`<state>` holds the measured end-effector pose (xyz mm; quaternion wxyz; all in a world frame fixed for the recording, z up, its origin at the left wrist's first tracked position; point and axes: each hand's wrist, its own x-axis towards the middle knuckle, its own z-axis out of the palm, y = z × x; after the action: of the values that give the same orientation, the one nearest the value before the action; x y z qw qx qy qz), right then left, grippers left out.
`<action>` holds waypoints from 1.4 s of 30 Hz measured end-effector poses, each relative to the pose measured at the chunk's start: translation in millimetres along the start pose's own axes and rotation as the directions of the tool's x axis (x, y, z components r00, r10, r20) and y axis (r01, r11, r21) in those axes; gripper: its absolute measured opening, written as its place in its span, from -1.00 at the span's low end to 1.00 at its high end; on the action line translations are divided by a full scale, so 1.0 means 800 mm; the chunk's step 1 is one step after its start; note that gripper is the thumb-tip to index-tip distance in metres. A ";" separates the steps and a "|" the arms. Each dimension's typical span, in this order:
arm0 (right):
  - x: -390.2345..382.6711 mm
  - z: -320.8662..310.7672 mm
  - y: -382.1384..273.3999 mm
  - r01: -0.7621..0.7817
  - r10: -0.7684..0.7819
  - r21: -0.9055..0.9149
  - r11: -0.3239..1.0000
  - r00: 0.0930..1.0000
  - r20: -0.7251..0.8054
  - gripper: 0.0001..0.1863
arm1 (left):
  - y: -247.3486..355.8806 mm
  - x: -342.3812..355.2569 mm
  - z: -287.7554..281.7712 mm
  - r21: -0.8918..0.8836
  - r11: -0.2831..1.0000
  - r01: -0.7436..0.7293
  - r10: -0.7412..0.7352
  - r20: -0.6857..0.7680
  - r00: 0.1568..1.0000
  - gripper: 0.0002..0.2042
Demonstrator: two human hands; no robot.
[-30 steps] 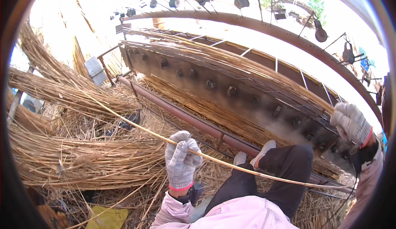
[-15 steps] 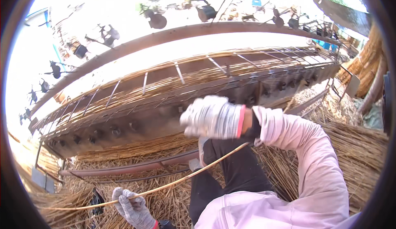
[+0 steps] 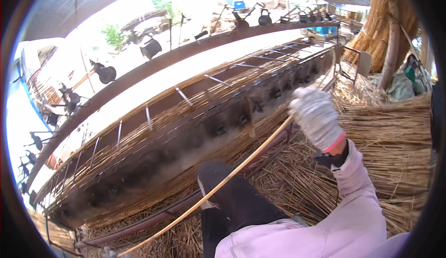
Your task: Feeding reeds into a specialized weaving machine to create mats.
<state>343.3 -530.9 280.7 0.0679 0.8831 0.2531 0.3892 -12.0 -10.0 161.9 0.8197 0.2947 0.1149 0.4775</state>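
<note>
My right hand (image 3: 318, 118), in a pale knitted glove with a red cuff, is raised at the right of centre. Its fingers are closed on the upper end of a long, thin reed stalk (image 3: 223, 182). From there the stalk slants down across my dark trousers to the lower left edge. A small grey patch (image 3: 109, 252) beside its low end may be my left glove; its fingers cannot be made out. Ahead stretches a long metal rack (image 3: 186, 137) with reed stalks (image 3: 167, 114) laid along it under short crossbars.
Dark weights (image 3: 106, 74) hang along a curved-looking beam (image 3: 186, 51) beyond the rack. Piled reeds (image 3: 390, 142) lie to my right, loose straw (image 3: 288, 174) by my legs. A low reddish rail (image 3: 139, 230) runs before the rack. Tall bundles (image 3: 371, 30) stand far right.
My right hand has swung to the right and now grips the stalk's upper end. The stalk slants more steeply. My left hand has dropped to or past the lower edge; the view has turned right.
</note>
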 end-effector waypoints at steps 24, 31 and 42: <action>0.077 0.011 -0.086 0.154 0.014 0.714 -0.683 0.980 -0.198 -0.79 | -0.168 -0.071 0.158 0.582 -0.203 -0.787 0.230 0.810 0.540 -0.40; 0.083 -0.083 -0.150 0.288 0.187 0.665 -0.689 0.957 -0.220 -0.71 | -0.227 -0.046 0.152 0.861 0.382 -0.335 -0.139 0.412 0.901 -0.77; 0.133 -0.043 -0.164 0.135 0.062 0.662 -0.737 0.989 -0.133 -0.67 | -0.220 -0.017 0.206 0.655 0.104 -0.749 -0.095 0.756 0.648 -0.73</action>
<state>326.9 -367.3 332.2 -0.7909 0.3464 0.5017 -0.0525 184.1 -148.6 188.3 0.2794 0.8950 0.0220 0.3469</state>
